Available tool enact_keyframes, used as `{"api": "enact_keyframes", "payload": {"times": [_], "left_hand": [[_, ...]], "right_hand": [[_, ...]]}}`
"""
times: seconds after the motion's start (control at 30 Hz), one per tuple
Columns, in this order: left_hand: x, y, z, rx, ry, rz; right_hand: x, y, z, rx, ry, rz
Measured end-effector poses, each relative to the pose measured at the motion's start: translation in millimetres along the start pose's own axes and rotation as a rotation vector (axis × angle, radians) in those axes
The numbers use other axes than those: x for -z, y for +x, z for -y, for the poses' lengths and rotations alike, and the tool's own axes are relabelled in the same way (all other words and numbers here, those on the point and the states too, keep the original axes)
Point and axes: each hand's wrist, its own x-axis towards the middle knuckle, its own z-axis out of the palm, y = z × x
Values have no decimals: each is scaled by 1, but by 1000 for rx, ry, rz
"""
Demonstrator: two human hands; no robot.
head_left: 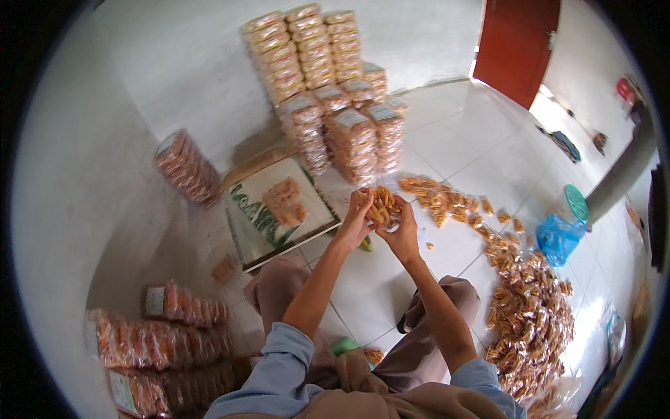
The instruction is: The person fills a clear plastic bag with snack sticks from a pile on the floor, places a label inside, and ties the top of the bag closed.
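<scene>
In front of me I hold clear plastic packets of golden-brown snack sticks [381,205], bunched together. My left hand [357,222] grips the bunch from the left, fingers curled round its side. My right hand [400,233] closes on it from the right and below. How many packets are in the bunch I cannot tell. Left of my hands is a low board with a dark rim and a leafy green pattern [252,241]. A clear bag filled with snack packets [285,201] lies flat on it.
Tall stacks of bagged snacks [349,140] stand against the far wall. A smaller stack [187,167] leans at the left, and more filled bags [164,342] lie lower left. Loose packets [530,314] heap at the right, near a blue plastic bag [558,239] and a red door [518,49].
</scene>
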Motion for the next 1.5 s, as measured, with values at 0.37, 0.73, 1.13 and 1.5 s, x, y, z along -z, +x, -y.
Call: {"api": "enact_keyframes", "payload": {"times": [0.37, 0.73, 1.13, 1.5], "left_hand": [[90, -50, -38, -177, -19, -199], [120, -68, -46, -125, -142, -402], [192, -38, -67, -232, 226, -521], [244, -14, 28, -484, 1915, -424]], "right_hand": [[-104, -7, 27, 262, -10, 320], [-150, -16, 18, 272, 42, 288], [-135, 34, -29, -95, 128, -61], [-189, -129, -115, -415, 27, -112]]}}
